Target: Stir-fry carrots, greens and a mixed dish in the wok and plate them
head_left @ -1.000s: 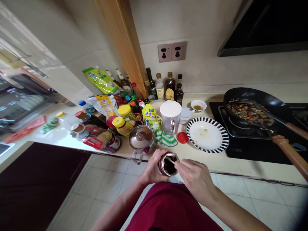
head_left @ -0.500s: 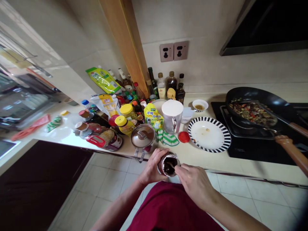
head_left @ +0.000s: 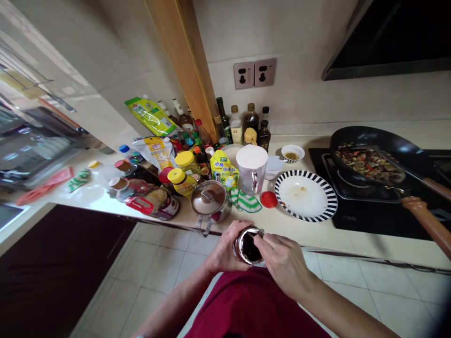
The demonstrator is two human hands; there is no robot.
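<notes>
Over the counter's front edge, my left hand (head_left: pixel 224 249) is wrapped round an open glass jar (head_left: pixel 239 245) of dark sauce. The jar's mouth tilts toward me, with torn silver foil round the rim. My right hand (head_left: pixel 283 262) pinches a spoon (head_left: pixel 259 236) at the mouth; most of it is hidden by the fingers and the jar. Behind the jar lie a red lid (head_left: pixel 268 199) and a green-and-white cloth (head_left: pixel 246 202). A lidded steel pot (head_left: pixel 210 199) stands left of them.
A striped-rim plate (head_left: pixel 306 196) lies right of the lid, below a small bowl (head_left: pixel 293 154) of brown liquid. On the stove, a wok (head_left: pixel 377 159) holds cooked food and a spatula; its wooden handle (head_left: pixel 424 220) points toward me. Seasoning bottles and bags crowd the left counter.
The jar has shifted slightly right and down in my left hand. My right hand has stayed at its mouth, and less of the spoon shows inside now.
</notes>
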